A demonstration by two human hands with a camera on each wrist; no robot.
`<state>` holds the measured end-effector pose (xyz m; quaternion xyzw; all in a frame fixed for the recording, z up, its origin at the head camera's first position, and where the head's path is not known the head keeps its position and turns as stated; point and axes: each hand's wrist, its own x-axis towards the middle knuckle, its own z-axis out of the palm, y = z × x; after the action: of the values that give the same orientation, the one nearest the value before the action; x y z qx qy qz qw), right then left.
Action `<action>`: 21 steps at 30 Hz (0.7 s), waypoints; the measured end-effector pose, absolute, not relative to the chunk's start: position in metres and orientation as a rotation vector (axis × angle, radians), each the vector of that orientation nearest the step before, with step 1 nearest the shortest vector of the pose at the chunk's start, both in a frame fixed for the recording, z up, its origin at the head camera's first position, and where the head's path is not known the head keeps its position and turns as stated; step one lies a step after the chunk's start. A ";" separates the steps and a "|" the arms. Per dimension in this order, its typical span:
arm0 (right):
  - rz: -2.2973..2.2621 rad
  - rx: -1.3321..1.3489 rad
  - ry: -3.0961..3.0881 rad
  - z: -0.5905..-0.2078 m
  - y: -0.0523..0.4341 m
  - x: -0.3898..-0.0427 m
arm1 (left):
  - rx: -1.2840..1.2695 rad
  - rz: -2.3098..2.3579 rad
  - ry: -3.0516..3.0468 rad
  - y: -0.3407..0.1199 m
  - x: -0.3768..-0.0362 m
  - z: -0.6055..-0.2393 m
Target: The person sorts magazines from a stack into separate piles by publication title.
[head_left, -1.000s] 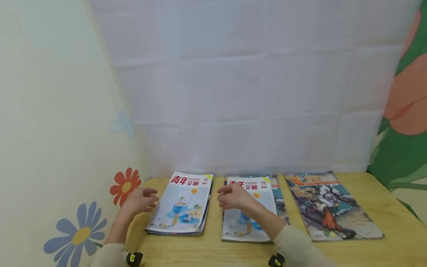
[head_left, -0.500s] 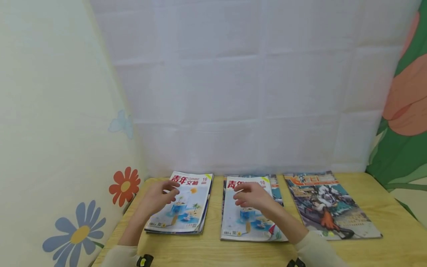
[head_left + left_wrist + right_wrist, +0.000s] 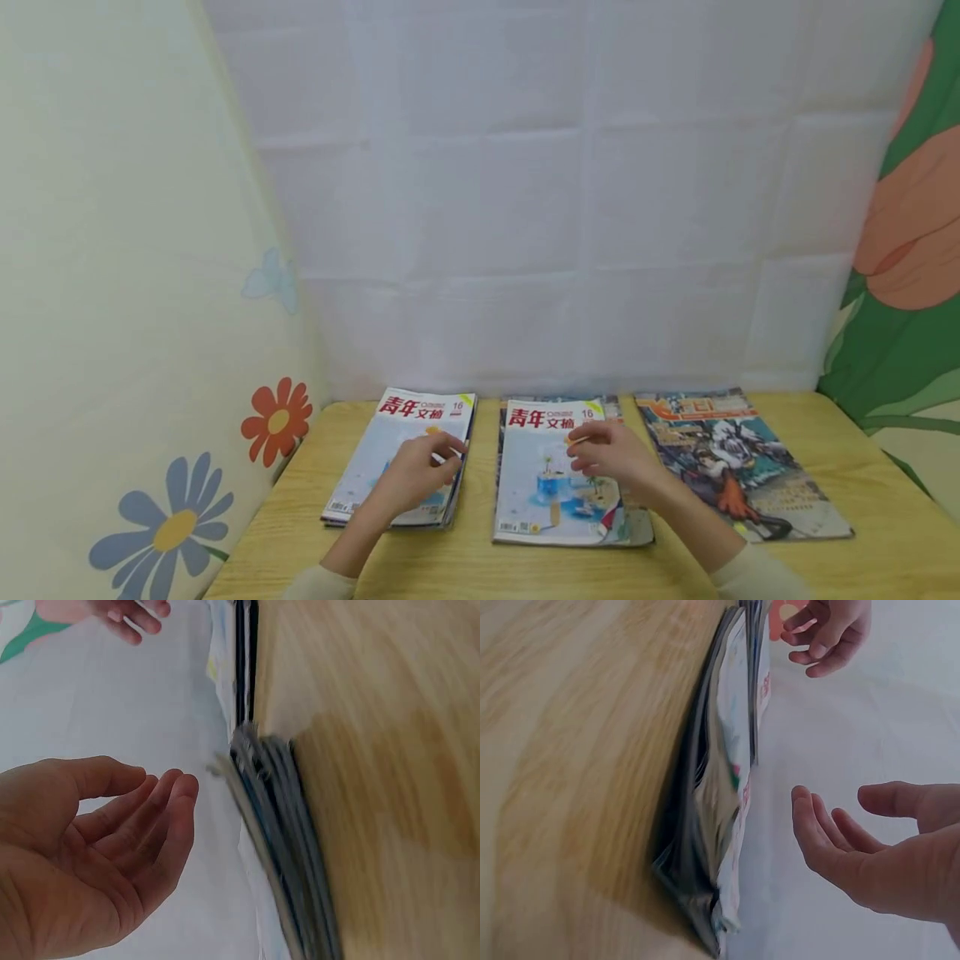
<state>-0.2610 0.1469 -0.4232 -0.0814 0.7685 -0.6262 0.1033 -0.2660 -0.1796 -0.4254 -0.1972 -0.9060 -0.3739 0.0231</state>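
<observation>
Left hand (image 3: 415, 482) hovers over the left stack of white-covered magazines with red titles (image 3: 378, 450) on the light wooden table (image 3: 862, 467), fingers loosely curled, holding nothing. Right hand (image 3: 611, 454) is relaxed too, above the middle white magazine with a beach picture (image 3: 536, 483); a dark comic-cover magazine (image 3: 738, 450) lies just beside

The left magazine stack (image 3: 401, 454) and middle magazine (image 3: 551, 467) had pale blue-white covers with red titles; the right magazine (image 3: 731, 458) bore colourful comic art; the table (image 3: 885, 467) was light wood grain
</observation>
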 end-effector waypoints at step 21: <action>-1.731 0.092 2.334 -0.452 0.198 -0.276 | -0.458 -1.163 -3.045 -0.129 -0.271 -0.447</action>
<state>-0.2765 0.1977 -0.4523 0.0313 0.7972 -0.5914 0.1171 -0.2706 -0.1289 -0.4471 -0.1387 -0.9225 -0.3522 -0.0749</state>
